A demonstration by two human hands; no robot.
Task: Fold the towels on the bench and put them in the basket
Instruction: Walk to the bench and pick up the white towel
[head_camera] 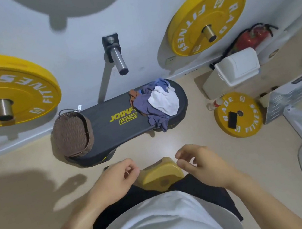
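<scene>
Bench [106, 109]: matt black padded top w/ yellow print. Basket [71, 135]: brown woven wicker, rough. Towels [156, 101]: soft crumpled cloth, white, blue, purple-grey, brown. Wall plates [207, 14]: matt yellow rubber, metal hubs. Peg [118, 60]: brushed steel. Bin [238, 69]: smooth white plastic. Floor [199, 136]: smooth beige, slight sheen.

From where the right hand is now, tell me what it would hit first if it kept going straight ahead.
Probably the towel pile on the right end of the black bench. The right hand hangs empty above bare floor, nothing shows between, but depth is hard to judge in this wide view.
</scene>
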